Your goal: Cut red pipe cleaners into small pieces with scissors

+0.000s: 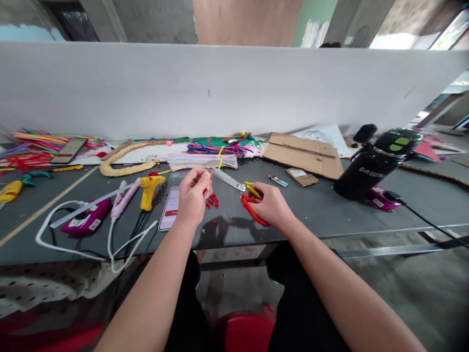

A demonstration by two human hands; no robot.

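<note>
My right hand (270, 204) grips red-and-yellow-handled scissors (240, 188), whose blades point left toward my left hand. My left hand (193, 194) is closed in a pinch right at the blade tips, holding something too small to make out. Small red cut bits (212, 200) lie on the grey table (330, 210) just below the blades. A phone (169, 209) lies face up beside my left wrist.
A yellow glue gun (149, 188), a pink tool (120, 200) and white cables sit at the left. Bundles of pipe cleaners (205, 159), a beige curved strip (124, 164) and cardboard (304, 154) lie behind. A black bottle (373, 164) lies at the right. A white partition closes the back.
</note>
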